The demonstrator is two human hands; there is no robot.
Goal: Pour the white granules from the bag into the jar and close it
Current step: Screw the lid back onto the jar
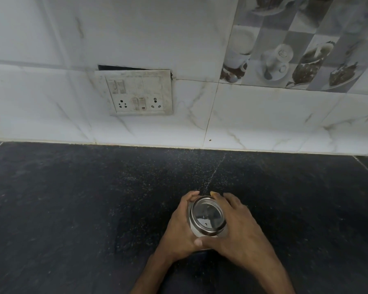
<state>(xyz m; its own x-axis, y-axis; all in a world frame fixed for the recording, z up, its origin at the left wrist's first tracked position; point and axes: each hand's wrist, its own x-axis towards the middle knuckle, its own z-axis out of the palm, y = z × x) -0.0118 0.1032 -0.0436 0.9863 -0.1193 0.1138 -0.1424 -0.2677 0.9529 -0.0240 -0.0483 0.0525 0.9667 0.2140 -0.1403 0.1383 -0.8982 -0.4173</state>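
Left hand (180, 227) clamps the jar (200, 230) body as a brace, so right hand (238, 232), wrapped round the steel lid (208, 215), can likely twist it.

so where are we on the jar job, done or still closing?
Pouring looks done: no bag in view, and scattered white granules lie on the dark counter. In hand: the metal-rimmed lid sits on the jar, left hand around the body, right hand on the lid. Left: whether it's fully tight can't be told.
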